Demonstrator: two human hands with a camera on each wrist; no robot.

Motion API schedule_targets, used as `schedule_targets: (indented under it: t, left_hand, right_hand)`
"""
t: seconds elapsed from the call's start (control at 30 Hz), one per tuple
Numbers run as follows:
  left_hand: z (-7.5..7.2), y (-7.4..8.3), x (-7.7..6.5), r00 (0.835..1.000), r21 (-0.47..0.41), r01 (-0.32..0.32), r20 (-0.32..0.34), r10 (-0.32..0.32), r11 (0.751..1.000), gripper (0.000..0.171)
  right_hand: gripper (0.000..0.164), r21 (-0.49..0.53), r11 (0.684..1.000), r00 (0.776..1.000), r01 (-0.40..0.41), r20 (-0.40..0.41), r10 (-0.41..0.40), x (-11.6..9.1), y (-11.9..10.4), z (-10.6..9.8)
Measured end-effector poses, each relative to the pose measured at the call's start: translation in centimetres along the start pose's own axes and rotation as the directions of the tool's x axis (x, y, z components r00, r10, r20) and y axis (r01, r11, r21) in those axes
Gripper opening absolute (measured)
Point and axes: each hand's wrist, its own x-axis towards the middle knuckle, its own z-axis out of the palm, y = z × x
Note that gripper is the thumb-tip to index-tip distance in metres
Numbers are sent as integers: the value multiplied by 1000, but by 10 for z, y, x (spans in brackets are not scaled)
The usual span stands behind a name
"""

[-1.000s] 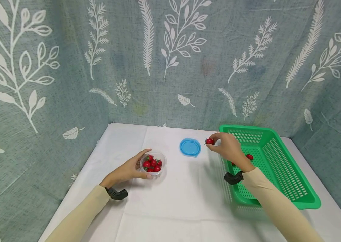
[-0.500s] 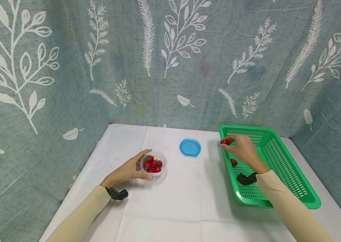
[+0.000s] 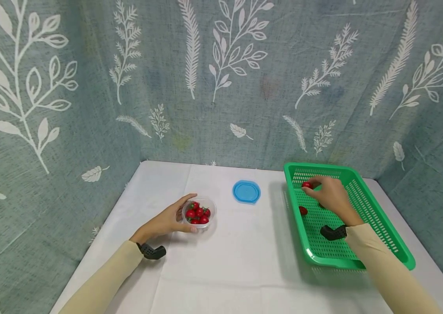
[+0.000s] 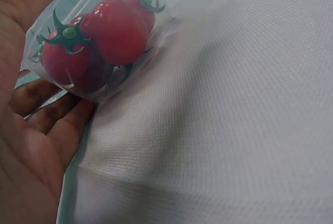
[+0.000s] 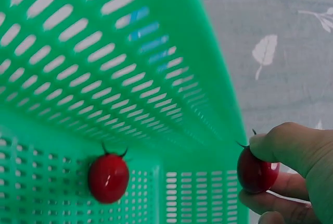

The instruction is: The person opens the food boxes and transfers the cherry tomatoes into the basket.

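Note:
My left hand point(image 3: 164, 221) holds a small clear plastic tub point(image 3: 213, 211) on the table, thumb and fingers curled round its side. Several cherry tomatoes point(image 4: 118, 32) with green stems fill the tub. Over the far left part of the green basket point(image 3: 304, 244), my right hand point(image 3: 333, 197) pinches a single cherry tomato point(image 5: 256, 171) between thumb and fingers. Below it, another tomato point(image 3: 303, 210) lies on the basket floor by the left wall. A further one point(image 3: 321, 205) is mostly hidden behind the right hand.
A blue lid point(image 3: 247, 192) lies flat on the white tablecloth point(image 3: 237, 253) between tub and basket. Patterned grey-green curtain point(image 3: 206, 87) encloses the back and sides. The basket's raised slotted walls stand around the right hand's spot.
My right hand has moved right with its tomato, from beside the blue lid, across the basket's left rim, to above its inside. The left hand and the tub have stayed put.

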Motion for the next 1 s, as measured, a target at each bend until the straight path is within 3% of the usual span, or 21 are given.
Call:
schedule_targets:
  t: [0.3, 0.67, 1.0]
  left_hand:
    - [1, 0, 0, 1000, 21, 0, -5, 1, 1000, 105]
    - [1, -3, 0, 1000, 27, 8, -7, -8, 1000, 111]
    - [0, -3, 0, 1000, 21, 19, -11, -19, 1000, 104]
  right_hand:
    - [30, -24, 998, 997, -62, 54, 63, -4, 19, -2]
    - [26, -63, 995, 993, -74, 88, 80, -7, 42, -3]
    - [29, -84, 993, 989, -88, 114, 97, -8, 54, -4]
